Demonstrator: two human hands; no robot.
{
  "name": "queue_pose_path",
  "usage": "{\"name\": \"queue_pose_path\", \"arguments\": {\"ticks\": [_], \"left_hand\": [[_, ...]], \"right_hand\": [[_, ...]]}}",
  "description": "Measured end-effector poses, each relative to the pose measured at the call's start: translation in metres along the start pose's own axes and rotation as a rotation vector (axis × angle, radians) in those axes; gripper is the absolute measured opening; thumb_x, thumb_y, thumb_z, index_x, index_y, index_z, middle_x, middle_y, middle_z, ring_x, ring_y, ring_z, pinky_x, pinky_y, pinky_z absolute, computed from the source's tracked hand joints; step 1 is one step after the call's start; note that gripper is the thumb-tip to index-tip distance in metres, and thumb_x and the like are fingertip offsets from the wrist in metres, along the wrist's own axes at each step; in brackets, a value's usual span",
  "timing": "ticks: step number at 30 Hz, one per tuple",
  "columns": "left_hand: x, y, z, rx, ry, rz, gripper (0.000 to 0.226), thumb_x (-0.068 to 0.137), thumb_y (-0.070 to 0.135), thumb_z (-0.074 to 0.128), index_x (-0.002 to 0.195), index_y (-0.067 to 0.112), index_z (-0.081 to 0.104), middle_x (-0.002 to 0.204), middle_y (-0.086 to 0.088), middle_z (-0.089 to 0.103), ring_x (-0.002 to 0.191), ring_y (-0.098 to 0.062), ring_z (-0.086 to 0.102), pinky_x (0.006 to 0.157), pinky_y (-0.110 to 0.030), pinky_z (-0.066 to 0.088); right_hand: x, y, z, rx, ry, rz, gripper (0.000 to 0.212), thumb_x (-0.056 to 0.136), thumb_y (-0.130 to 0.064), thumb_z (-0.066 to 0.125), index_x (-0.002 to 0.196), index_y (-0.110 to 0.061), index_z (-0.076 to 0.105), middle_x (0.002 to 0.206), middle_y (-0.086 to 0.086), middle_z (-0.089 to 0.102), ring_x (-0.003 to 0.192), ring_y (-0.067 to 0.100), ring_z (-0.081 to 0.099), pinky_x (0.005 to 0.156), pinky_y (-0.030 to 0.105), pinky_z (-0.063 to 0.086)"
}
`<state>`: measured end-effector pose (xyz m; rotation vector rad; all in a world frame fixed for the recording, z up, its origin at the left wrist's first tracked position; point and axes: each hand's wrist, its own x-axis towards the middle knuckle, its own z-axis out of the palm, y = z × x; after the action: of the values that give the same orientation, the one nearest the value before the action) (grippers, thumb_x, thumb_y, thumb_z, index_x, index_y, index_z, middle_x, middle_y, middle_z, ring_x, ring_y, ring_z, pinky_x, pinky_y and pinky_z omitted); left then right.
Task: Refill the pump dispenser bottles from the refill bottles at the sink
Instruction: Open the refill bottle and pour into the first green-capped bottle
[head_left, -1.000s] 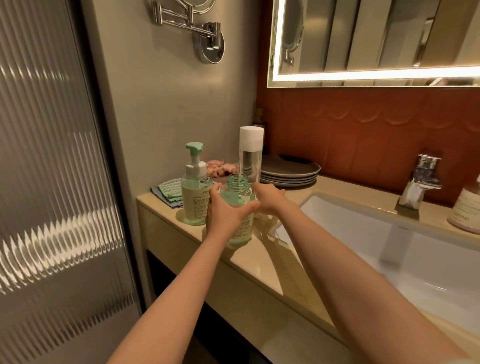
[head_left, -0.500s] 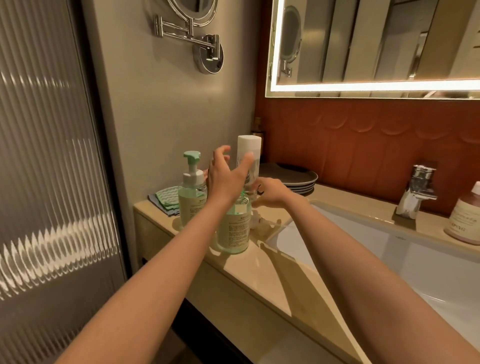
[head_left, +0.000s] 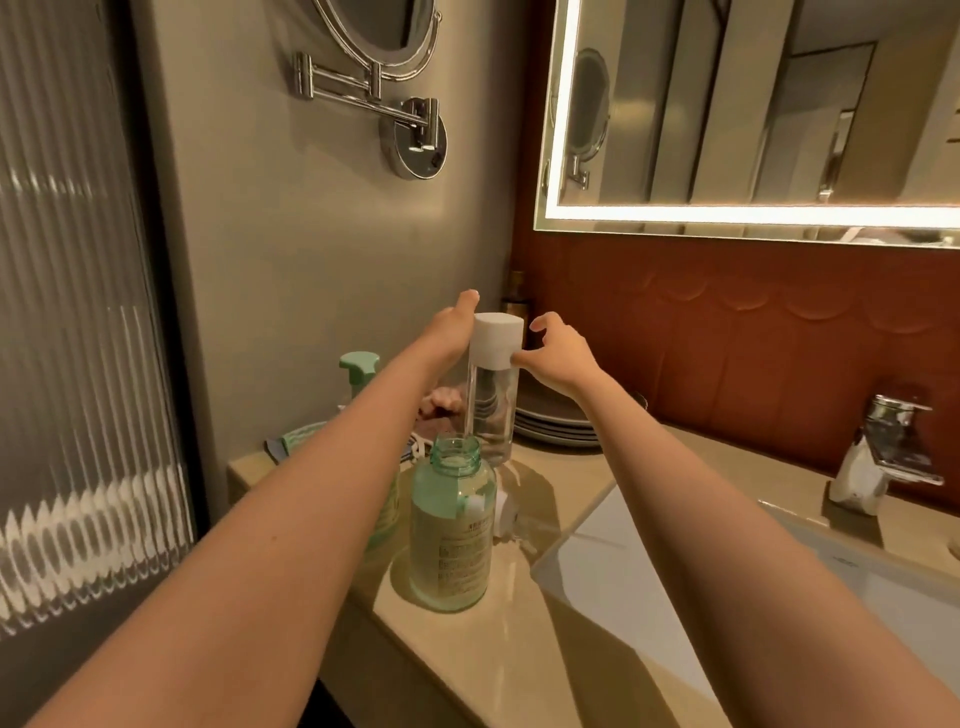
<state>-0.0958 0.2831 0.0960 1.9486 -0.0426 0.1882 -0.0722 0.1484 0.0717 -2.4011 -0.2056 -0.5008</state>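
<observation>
mid-frame, the clear bottle (head_left: 491, 410) stands on the tabletop (head_left: 493, 649) behind the open green bottle (head_left: 451, 540). left hand (head_left: 449, 332) lies against its white cap (head_left: 497, 340), grip hidden, cannot tell; right hand (head_left: 558, 353) has its grip apart, only the thumb touching the cap.

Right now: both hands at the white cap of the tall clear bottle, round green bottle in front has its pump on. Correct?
No. Head view shows the round green bottle with an open neck, no pump on it. Rest holds: left hand and right hand are at the white cap of the tall clear bottle.
</observation>
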Motion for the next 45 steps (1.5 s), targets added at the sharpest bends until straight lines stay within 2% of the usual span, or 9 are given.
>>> {"name": "queue_pose_path", "arguments": {"ticks": [4, 10, 15, 20, 26, 29, 33, 39, 45], "left_hand": [[0.024, -0.003, 0.01, -0.121, -0.037, -0.081, 0.058, 0.099, 0.046, 0.016, 0.135, 0.008, 0.043, 0.134, -0.015, 0.046, 0.11, -0.026, 0.046, 0.091, -0.036, 0.035], [0.057, -0.017, 0.022, -0.372, -0.009, -0.178, 0.054, 0.101, 0.04, 0.015, 0.138, 0.007, 0.038, 0.134, -0.014, 0.048, 0.122, -0.029, 0.047, 0.081, -0.034, 0.035], [0.069, -0.026, 0.024, -0.406, -0.021, -0.246, 0.056, 0.1, 0.042, 0.017, 0.137, 0.006, 0.039, 0.137, -0.015, 0.046, 0.127, -0.031, 0.04, 0.101, -0.04, 0.032], [0.074, -0.028, 0.018, -0.312, -0.101, -0.312, 0.063, 0.095, 0.056, 0.018, 0.118, 0.008, 0.052, 0.11, -0.013, 0.056, 0.111, -0.029, 0.049, 0.09, -0.041, 0.035], [0.055, -0.004, 0.005, -0.251, -0.286, -0.202, 0.049, 0.096, 0.048, 0.025, 0.117, 0.012, 0.05, 0.094, -0.007, 0.055, 0.085, -0.017, 0.049, 0.085, -0.037, 0.037], [0.039, 0.01, -0.001, -0.186, -0.314, -0.089, 0.033, 0.093, 0.026, 0.04, 0.123, 0.016, 0.05, 0.114, -0.003, 0.057, 0.098, -0.016, 0.053, 0.085, -0.037, 0.038], [0.009, 0.021, 0.0, -0.004, -0.31, 0.127, 0.061, 0.087, 0.003, 0.054, 0.142, 0.021, 0.035, 0.136, 0.002, 0.046, 0.123, -0.018, 0.042, 0.099, -0.041, 0.033], [-0.049, 0.039, 0.016, 0.013, -0.382, 0.244, 0.068, 0.084, 0.015, 0.066, 0.142, 0.017, 0.03, 0.14, 0.0, 0.043, 0.12, -0.015, 0.041, 0.091, -0.031, 0.03], [-0.099, 0.039, 0.052, -0.04, -0.343, 0.287, 0.062, 0.08, 0.014, 0.071, 0.133, 0.009, 0.039, 0.121, -0.007, 0.05, 0.117, -0.017, 0.047, 0.095, -0.03, 0.038]], "right_hand": [[0.027, -0.002, 0.017, 0.062, 0.057, 0.041, 0.071, 0.083, -0.027, 0.066, 0.141, -0.012, 0.027, 0.136, 0.014, 0.04, 0.119, 0.031, 0.046, 0.096, 0.041, 0.044], [0.045, 0.016, 0.052, 0.321, 0.081, 0.18, 0.091, 0.078, -0.034, 0.072, 0.145, -0.008, 0.016, 0.14, 0.013, 0.04, 0.125, 0.03, 0.043, 0.095, 0.038, 0.041], [0.053, 0.019, 0.07, 0.37, 0.082, 0.204, 0.072, 0.074, -0.04, 0.074, 0.129, -0.01, 0.037, 0.121, 0.008, 0.054, 0.111, 0.024, 0.054, 0.089, 0.037, 0.048], [0.053, 0.018, 0.069, 0.356, 0.152, 0.186, 0.067, 0.072, -0.04, 0.075, 0.125, -0.013, 0.045, 0.118, 0.005, 0.057, 0.11, 0.023, 0.054, 0.087, 0.036, 0.047], [0.044, 0.02, 0.043, 0.321, 0.154, 0.187, 0.067, 0.071, -0.046, 0.076, 0.123, -0.014, 0.049, 0.118, 0.004, 0.059, 0.11, 0.021, 0.054, 0.084, 0.033, 0.045], [0.034, 0.009, 0.016, 0.285, 0.177, 0.158, 0.068, 0.07, -0.048, 0.076, 0.123, -0.013, 0.05, 0.117, 0.005, 0.059, 0.11, 0.022, 0.055, 0.086, 0.035, 0.047], [0.016, -0.006, -0.025, 0.26, 0.216, 0.175, 0.075, 0.068, -0.051, 0.076, 0.125, -0.011, 0.05, 0.117, 0.008, 0.059, 0.109, 0.024, 0.057, 0.089, 0.042, 0.052], [-0.028, -0.015, -0.069, 0.149, 0.238, 0.221, 0.078, 0.067, -0.053, 0.076, 0.125, -0.009, 0.049, 0.114, 0.008, 0.058, 0.104, 0.022, 0.057, 0.087, 0.038, 0.054], [-0.084, -0.021, -0.086, 0.11, 0.273, 0.208, 0.074, 0.067, -0.052, 0.076, 0.121, -0.008, 0.05, 0.098, 0.003, 0.053, 0.095, 0.016, 0.056, 0.08, 0.028, 0.053]]}}
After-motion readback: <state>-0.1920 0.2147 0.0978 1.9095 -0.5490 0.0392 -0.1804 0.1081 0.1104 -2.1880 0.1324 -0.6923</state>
